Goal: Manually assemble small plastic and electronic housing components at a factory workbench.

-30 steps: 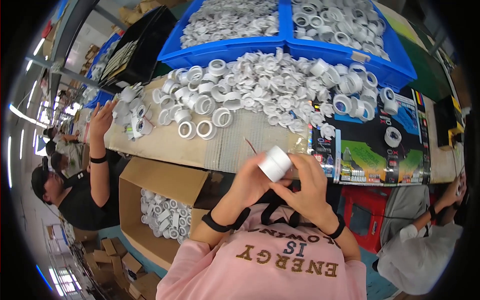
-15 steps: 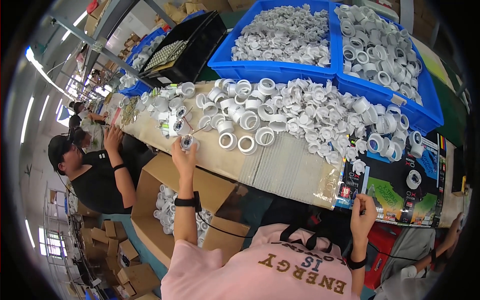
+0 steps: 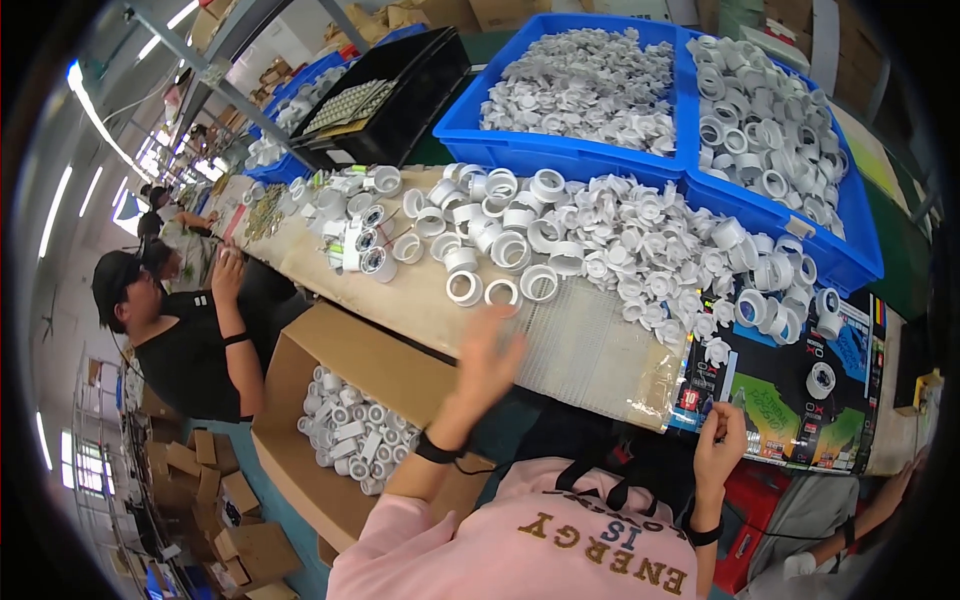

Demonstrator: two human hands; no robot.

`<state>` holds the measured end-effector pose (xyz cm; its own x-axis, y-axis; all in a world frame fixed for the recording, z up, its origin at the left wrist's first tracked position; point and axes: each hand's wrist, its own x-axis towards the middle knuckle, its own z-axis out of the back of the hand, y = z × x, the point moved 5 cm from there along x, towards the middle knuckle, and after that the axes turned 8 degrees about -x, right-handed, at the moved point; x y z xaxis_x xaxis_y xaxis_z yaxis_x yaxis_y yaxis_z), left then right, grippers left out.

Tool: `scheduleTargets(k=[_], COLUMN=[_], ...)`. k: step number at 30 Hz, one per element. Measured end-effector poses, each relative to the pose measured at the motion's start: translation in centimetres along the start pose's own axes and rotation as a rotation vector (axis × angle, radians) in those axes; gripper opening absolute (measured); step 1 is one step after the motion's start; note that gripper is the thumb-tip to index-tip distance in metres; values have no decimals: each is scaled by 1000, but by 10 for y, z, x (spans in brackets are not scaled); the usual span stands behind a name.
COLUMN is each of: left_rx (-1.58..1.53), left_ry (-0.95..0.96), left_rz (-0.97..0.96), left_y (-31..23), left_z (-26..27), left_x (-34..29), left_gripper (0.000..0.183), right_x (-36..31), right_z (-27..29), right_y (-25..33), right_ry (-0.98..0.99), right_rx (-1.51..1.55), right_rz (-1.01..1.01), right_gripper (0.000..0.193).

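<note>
My left hand [image 3: 488, 360], smeared by motion, hangs over the front of the table with thumb and fingers apart, and no object shows in it. Just beyond its fingertips lies a white plastic ring [image 3: 502, 292], among several similar white rings and sleeves [image 3: 510, 250]. My right hand [image 3: 720, 440] is closed at the table's front edge, its fingertips pinched together; what they hold, if anything, is too small to make out. Left of the rings stands a white cup with a dark round insert [image 3: 377, 262], beside similar filled cups. A single white ring-shaped part [image 3: 821, 379] rests on the printed black sheet [image 3: 780, 400].
Blue bins [image 3: 560, 145] full of white parts stand at the back, with a heap of white petal-shaped pieces [image 3: 640, 240] before them. An open cardboard box [image 3: 340, 350] of white parts sits below the table. A co-worker [image 3: 180, 340] works at left; another person's arm [image 3: 880, 510] shows at right.
My left hand has let go of the white cup, which now stands with the other filled cups, and has moved right toward the empty rings. My right hand stays closed at the table edge.
</note>
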<state>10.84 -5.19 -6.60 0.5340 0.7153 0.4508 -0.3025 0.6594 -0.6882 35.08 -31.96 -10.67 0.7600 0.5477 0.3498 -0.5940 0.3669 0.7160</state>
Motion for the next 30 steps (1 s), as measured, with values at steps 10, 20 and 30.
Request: scheduleTargets(k=[10, 20, 30], left_rx=[187, -142, -382], left_ry=[239, 15, -73], left_rz=[-94, -48, 45], left_y=[-67, -47, -54], left_z=[-133, -141, -128], left_x=[17, 7, 10], left_gripper=[71, 34, 28], right_x=[-5, 9, 96], right_z=[4, 52, 121], right_y=[10, -38, -144], right_ry=[24, 28, -204], right_rx=[21, 198, -612], right_rz=[27, -165, 33], right_gripper=[8, 7, 54])
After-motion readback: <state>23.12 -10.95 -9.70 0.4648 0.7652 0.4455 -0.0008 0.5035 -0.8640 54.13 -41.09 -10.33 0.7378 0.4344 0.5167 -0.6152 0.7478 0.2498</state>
